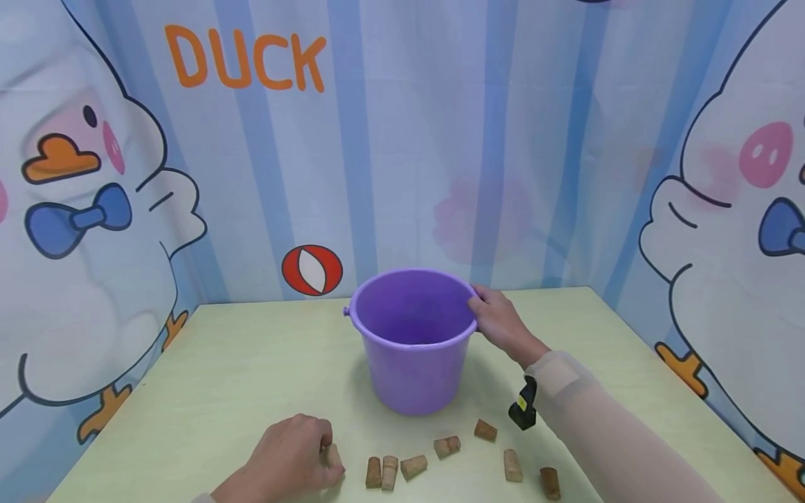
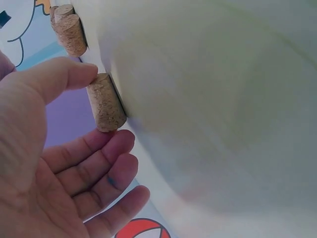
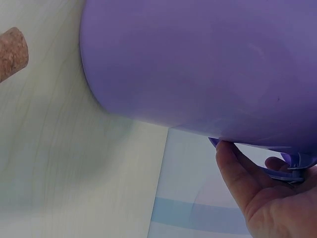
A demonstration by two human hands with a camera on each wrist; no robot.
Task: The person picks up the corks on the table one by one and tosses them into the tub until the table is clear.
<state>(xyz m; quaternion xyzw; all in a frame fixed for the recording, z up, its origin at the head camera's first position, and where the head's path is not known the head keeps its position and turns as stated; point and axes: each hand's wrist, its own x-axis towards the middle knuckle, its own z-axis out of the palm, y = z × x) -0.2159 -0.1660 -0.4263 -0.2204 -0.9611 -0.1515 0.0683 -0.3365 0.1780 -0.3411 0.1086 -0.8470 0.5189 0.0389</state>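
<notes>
A purple plastic bucket (image 1: 411,349) stands upright in the middle of a pale green table (image 1: 220,363). My right hand (image 1: 476,307) grips its right rim, and the right wrist view shows the fingers (image 3: 233,163) curled under the rim of the bucket (image 3: 198,64). Near the front edge my left hand (image 1: 327,454) pinches a cork (image 1: 332,455) lying on the table. In the left wrist view the thumb (image 2: 69,74) and a finger touch opposite sides of this cork (image 2: 105,101). Several more corks (image 1: 414,467) lie in a loose row in front of the bucket.
Cartoon duck curtains (image 1: 402,140) close off the table at the back and both sides. A black wrist device (image 1: 523,405) hangs from my right forearm above the corks. One cork (image 3: 12,52) shows beside the bucket in the right wrist view.
</notes>
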